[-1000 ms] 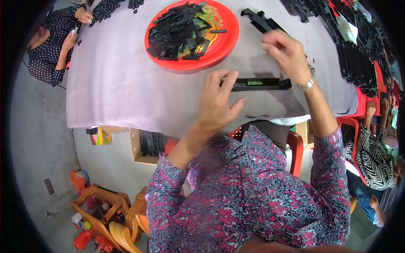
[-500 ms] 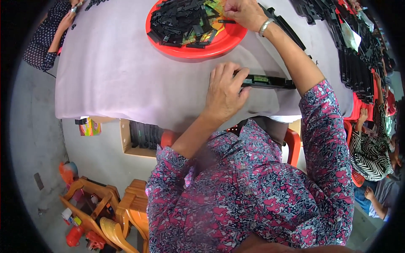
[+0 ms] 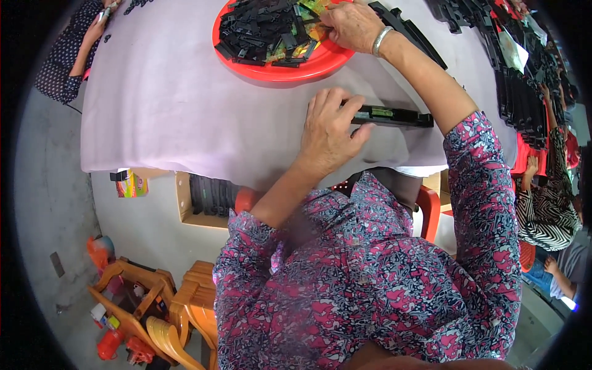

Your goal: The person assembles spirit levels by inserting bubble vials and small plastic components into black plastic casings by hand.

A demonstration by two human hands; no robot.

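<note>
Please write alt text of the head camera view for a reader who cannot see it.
A person's left hand presses a long black strip onto a pale tablecloth, while the right hand reaches into a red tray heaped with small black parts.

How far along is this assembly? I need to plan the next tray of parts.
Done, apparently: rows of long black parts lie stacked along the table's right side. In hand: the left hand presses on a long black strip on the white cloth, while the right hand reaches into the red tray. Left: the small black pieces heaped in that tray suggest much remains.
</note>
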